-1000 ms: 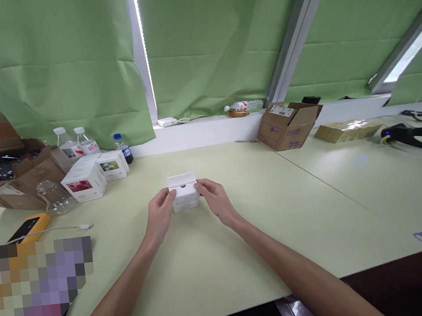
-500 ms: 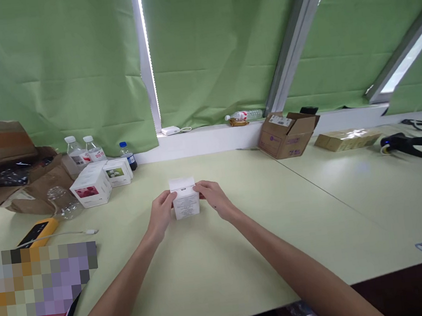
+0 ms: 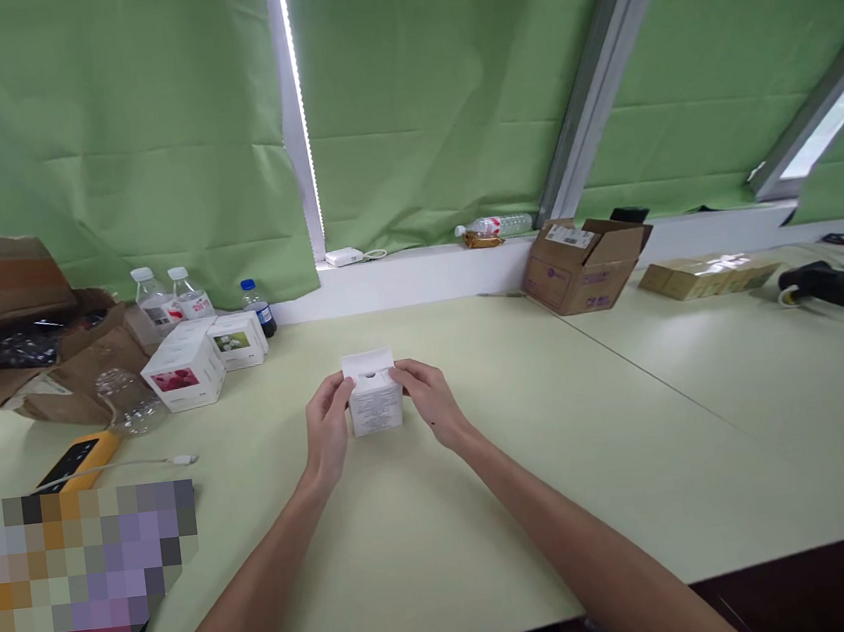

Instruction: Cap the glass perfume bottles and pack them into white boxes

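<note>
A small white cardboard box with fine print on its near face stands upright on the pale table, its top lid flap raised at the back. My left hand grips its left side, thumb near the top corner. On the opposite side my right hand holds the box, with the thumb over the top right edge. The fingers behind the box are partly hidden. A dark notch shows on the top, between the two thumbs.
White boxes stand left, by clear bottles and a dark-filled bottle. An open brown carton and a yellowish box are at the back right. A cable and a pixelated area lie front left.
The view has shifted slightly. My right thumb has moved a little on the box's top edge, and the dark notch on top shows more clearly. Both hands keep their hold.
</note>
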{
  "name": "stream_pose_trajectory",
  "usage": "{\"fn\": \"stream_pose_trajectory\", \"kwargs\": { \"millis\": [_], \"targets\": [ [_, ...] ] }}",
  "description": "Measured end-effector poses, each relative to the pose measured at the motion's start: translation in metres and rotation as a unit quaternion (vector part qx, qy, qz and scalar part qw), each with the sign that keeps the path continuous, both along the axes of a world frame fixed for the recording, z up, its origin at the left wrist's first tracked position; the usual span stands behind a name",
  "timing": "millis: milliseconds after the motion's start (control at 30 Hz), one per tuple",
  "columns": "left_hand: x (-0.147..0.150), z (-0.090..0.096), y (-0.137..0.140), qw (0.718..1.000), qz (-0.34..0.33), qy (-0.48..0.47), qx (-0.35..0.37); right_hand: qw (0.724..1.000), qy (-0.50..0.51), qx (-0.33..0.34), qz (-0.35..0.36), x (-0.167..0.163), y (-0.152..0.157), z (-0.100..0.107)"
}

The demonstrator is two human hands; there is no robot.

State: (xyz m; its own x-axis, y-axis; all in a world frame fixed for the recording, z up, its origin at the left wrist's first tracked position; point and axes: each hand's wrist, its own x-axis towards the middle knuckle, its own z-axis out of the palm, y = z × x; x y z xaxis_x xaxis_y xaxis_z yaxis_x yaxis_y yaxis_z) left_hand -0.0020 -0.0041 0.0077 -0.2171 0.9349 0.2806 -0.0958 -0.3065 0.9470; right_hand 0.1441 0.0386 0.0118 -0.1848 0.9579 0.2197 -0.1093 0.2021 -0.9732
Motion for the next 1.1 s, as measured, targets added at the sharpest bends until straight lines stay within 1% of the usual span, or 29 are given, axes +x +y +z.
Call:
{"fn": "stream_pose_trajectory", "kwargs": {
  "millis": [133,267,400,433,533,633,800,967,1100],
  "targets": [
    [-0.001,0.001,0.001,1.000,0.010,0.019,-0.001,1.000,0.006,0.004,0.005,0.000,0.002,-0.003],
    [-0.002,0.001,0.000,0.998,0.025,0.051,0.027,0.999,0.005,0.039,-0.001,0.000,-0.003,0.000],
    [-0.005,0.004,-0.006,0.988,0.030,0.139,0.059,0.994,-0.031,0.090,0.060,0.009,-0.011,0.004],
    [-0.007,0.004,-0.008,0.984,0.027,0.162,0.068,0.991,-0.045,0.107,0.066,0.011,-0.012,0.005],
    [-0.011,0.005,-0.009,0.975,0.024,0.206,0.083,0.986,-0.076,0.140,0.051,0.016,-0.012,0.005],
    [-0.015,0.003,-0.008,0.967,0.033,0.234,0.098,0.985,-0.086,0.141,0.048,0.018,-0.011,0.005],
    [-0.017,-0.002,-0.005,0.948,0.038,0.286,0.133,0.987,-0.081,0.123,0.064,0.019,-0.011,0.005],
    [-0.017,-0.004,-0.005,0.947,0.030,0.298,0.116,0.988,-0.078,0.117,0.063,0.018,-0.014,0.005],
    [-0.015,-0.003,-0.006,0.946,0.023,0.305,0.107,0.986,-0.090,0.131,0.047,0.016,-0.015,0.005]
  ]
}}
